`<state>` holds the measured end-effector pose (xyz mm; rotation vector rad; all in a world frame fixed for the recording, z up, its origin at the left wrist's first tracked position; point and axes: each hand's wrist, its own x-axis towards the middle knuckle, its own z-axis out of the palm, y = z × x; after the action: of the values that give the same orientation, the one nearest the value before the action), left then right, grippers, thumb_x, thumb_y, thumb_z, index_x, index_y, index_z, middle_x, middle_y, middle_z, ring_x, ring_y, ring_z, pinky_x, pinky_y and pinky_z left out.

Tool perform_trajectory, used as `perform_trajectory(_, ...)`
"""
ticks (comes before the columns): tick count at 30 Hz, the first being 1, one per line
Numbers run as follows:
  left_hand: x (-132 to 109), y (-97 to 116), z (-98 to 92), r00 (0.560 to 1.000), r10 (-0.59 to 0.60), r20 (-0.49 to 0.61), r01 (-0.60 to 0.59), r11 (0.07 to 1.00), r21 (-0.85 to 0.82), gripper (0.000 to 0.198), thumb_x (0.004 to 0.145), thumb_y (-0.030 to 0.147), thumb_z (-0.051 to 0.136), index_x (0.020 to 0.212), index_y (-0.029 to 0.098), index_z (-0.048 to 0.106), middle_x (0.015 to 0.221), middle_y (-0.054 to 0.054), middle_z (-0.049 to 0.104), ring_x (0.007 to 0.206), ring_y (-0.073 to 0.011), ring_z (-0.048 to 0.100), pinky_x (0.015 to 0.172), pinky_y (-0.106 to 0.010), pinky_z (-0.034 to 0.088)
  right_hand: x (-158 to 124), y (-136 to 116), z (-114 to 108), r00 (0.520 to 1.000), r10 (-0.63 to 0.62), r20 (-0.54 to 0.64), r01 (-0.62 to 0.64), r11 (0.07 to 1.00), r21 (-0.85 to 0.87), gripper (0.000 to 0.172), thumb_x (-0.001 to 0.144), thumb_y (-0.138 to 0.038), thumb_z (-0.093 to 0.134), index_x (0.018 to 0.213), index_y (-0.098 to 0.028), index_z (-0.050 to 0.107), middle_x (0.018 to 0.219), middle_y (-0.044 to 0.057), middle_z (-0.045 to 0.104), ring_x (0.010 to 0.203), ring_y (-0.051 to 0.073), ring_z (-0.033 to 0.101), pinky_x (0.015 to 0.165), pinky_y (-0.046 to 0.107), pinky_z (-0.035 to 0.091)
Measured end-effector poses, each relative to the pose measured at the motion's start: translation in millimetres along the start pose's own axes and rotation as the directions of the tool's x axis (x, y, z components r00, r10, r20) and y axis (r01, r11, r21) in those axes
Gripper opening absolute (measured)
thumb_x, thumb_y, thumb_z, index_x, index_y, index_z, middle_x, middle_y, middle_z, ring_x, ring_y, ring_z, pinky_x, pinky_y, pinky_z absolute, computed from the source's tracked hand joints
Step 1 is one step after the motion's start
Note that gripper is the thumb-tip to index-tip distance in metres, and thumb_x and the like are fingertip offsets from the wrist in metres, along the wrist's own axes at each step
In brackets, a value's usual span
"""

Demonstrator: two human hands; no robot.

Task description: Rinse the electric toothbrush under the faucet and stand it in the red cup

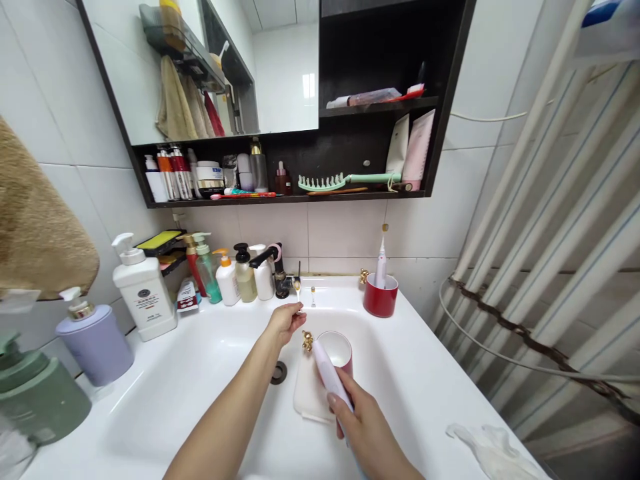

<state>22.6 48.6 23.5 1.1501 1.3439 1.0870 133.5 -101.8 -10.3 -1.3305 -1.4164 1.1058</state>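
My right hand (367, 430) is closed around the white handle of an electric toothbrush (327, 370), held over the white sink basin (210, 373). Just behind the handle a pink cup (337, 350) with a gold ornament shows, and I cannot tell whether my hand holds it too. A white cloth (307, 393) lies in the basin below. My left hand (286, 320) reaches toward the black tap (277, 267), fingers pinched on a small part beneath the spout that I cannot name.
A red cup (380, 298) with another electric toothbrush stands at the sink's back right. Pump bottles (143, 287) line the left counter and back edge. A crumpled clear glove (493, 450) lies front right. Black shelf (300, 198) above holds a green comb and toiletries.
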Motion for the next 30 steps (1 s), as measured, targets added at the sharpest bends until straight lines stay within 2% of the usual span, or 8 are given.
perform_trajectory(2, -21.1, 1.5, -4.2, 0.995, -0.018, 0.095, 0.046, 0.954, -0.297, 0.011, 0.068, 0.016, 0.045, 0.059, 0.012, 0.047, 0.053, -0.001, 0.05, 0.05, -0.0058, 0.05, 0.053, -0.017, 0.042, -2.1, -1.8, 1.8, 0.999, 0.009, 0.045, -0.011, 0.999, 0.05, 0.042, 0.07, -0.033, 0.037, 0.11, -0.018, 0.034, 0.062, -0.002, 0.046, 0.044, 0.007, 0.043, 0.043, 0.021, 0.036)
perform_trajectory(4, -38.4, 0.2, -5.1, 0.979, -0.04, 0.198, 0.146, 0.819, -0.556, 0.01, 0.067, 0.016, 0.047, 0.058, 0.012, 0.047, 0.051, 0.0, 0.048, 0.046, -0.0052, 0.048, 0.049, -0.017, 0.042, -3.8, -3.8, 4.0, 0.997, 0.008, 0.083, -0.016, 0.995, 0.102, 0.043, 0.071, -0.033, 0.037, 0.11, -0.018, 0.033, 0.063, -0.002, 0.045, 0.043, 0.006, 0.042, 0.041, 0.02, 0.035)
perform_trajectory(6, -50.2, -2.9, -3.6, 0.966, -0.064, 0.251, 0.218, 0.725, -0.654, 0.01, 0.066, 0.016, 0.048, 0.058, 0.011, 0.047, 0.05, 0.0, 0.048, 0.045, -0.0061, 0.048, 0.047, -0.018, 0.042, -4.8, -5.1, 6.0, 0.994, -0.002, 0.109, -0.013, 0.99, 0.141, 0.042, 0.071, -0.033, 0.036, 0.11, -0.018, 0.033, 0.063, -0.002, 0.045, 0.041, 0.005, 0.042, 0.039, 0.019, 0.034)
perform_trajectory(11, -60.5, -9.0, 2.2, 0.964, -0.087, 0.253, 0.244, 0.673, -0.698, 0.009, 0.066, 0.017, 0.049, 0.059, 0.012, 0.046, 0.049, 0.0, 0.048, 0.045, -0.007, 0.049, 0.046, -0.019, 0.042, -4.4, -4.2, 7.9, 0.992, -0.014, 0.122, -0.006, 0.986, 0.166, 0.039, 0.072, -0.033, 0.035, 0.108, -0.017, 0.035, 0.062, -0.003, 0.043, 0.039, 0.005, 0.04, 0.037, 0.019, 0.033)
perform_trajectory(20, -63.6, -11.9, 6.2, 0.976, -0.062, 0.211, 0.199, 0.657, -0.727, 0.01, 0.064, 0.016, 0.051, 0.059, 0.013, 0.044, 0.051, 0.0, 0.049, 0.047, -0.0063, 0.051, 0.05, -0.018, 0.042, -3.8, -3.7, 7.1, 0.993, -0.01, 0.12, -0.008, 0.988, 0.153, 0.037, 0.072, -0.034, 0.035, 0.105, -0.017, 0.037, 0.063, -0.003, 0.043, 0.039, 0.004, 0.041, 0.037, 0.019, 0.034)
perform_trajectory(30, -64.6, -15.8, 6.7, 0.981, -0.022, 0.194, 0.145, 0.752, -0.643, 0.009, 0.06, 0.016, 0.055, 0.063, 0.013, 0.046, 0.058, -0.001, 0.054, 0.052, -0.0072, 0.053, 0.053, -0.017, 0.04, -3.5, -4.8, 7.4, 0.998, 0.033, 0.062, -0.041, 0.989, 0.14, 0.036, 0.071, -0.03, 0.037, 0.105, -0.017, 0.035, 0.061, -0.003, 0.042, 0.04, 0.005, 0.041, 0.038, 0.019, 0.033)
